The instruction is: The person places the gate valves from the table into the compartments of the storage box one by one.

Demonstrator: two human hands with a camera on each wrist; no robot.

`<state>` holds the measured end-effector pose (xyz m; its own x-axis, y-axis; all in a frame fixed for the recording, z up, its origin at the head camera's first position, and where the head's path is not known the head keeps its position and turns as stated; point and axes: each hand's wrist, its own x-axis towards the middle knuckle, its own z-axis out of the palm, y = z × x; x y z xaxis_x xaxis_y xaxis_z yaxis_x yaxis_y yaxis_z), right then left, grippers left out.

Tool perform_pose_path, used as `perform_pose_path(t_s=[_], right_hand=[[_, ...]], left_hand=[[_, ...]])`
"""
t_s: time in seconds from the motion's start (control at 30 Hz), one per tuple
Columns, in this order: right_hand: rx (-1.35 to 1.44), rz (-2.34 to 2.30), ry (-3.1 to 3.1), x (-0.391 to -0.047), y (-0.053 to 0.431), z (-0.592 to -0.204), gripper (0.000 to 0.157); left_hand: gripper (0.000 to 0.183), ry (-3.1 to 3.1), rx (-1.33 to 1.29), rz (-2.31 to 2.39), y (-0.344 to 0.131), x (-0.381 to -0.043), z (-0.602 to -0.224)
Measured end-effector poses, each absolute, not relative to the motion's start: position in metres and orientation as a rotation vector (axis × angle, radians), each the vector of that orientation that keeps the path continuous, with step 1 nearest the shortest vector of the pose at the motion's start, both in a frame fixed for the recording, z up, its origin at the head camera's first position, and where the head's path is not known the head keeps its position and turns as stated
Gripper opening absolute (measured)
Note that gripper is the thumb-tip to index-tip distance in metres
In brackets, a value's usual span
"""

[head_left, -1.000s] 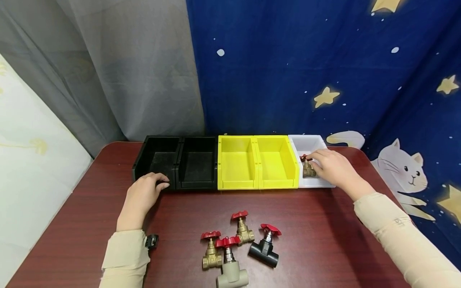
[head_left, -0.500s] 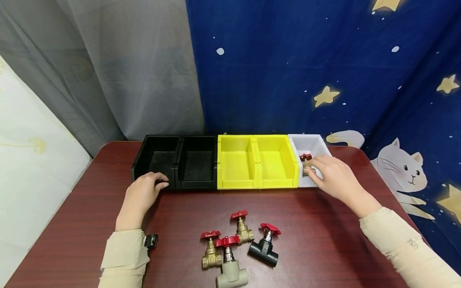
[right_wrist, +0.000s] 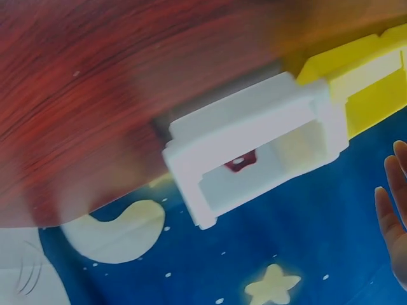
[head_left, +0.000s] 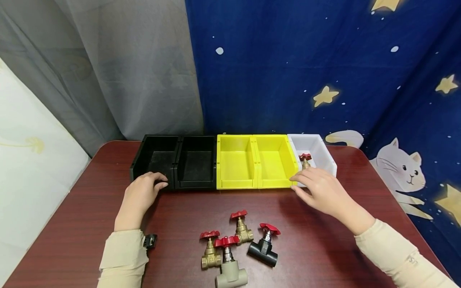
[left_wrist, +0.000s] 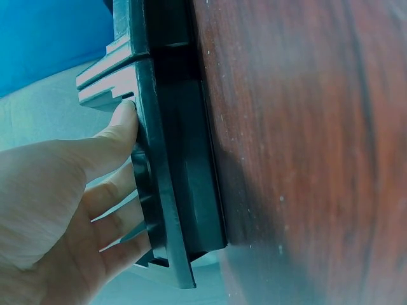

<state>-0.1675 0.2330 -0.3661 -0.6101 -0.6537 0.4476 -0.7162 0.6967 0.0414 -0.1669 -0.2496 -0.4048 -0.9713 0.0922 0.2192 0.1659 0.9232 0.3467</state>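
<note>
Valve (head_left: 305, 157) sits in white bin (head_left: 325, 160); right hand (head_left: 318, 190), relaxed, holds nothing near it. Left hand (head_left: 142, 195) grips end black bin (head_left: 158, 160): if it pulls, this bin may slide.

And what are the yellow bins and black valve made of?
The yellow bins look like smooth plastic: even colour, moulded rims. The black valve has a smooth, plastic-looking body and a shiny, silvery neck, probably metal. Its glossy red wheel could be painted metal or plastic.
</note>
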Motion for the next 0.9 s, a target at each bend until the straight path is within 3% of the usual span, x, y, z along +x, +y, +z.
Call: perform_pose_path(t_s=[0.17, 0.37, 0.9], right_hand=[[1.107, 0.236, -2.471, -0.157, 0.221, -0.369, 0.035], [1.151, 0.305, -2.416, -0.147, 0.208, -0.373, 0.025], [1.064, 0.283, -2.653, -0.115, 0.179, -0.378, 0.033]], left_hand=[[0.016, -2.881, -0.198, -0.545, -0.249, -0.167, -0.405], [0.016, -2.876, -0.203, -0.551, -0.249, -0.166, -0.404], [0.017, -2.882, -0.199, -0.556, -0.250, -0.166, -0.405]])
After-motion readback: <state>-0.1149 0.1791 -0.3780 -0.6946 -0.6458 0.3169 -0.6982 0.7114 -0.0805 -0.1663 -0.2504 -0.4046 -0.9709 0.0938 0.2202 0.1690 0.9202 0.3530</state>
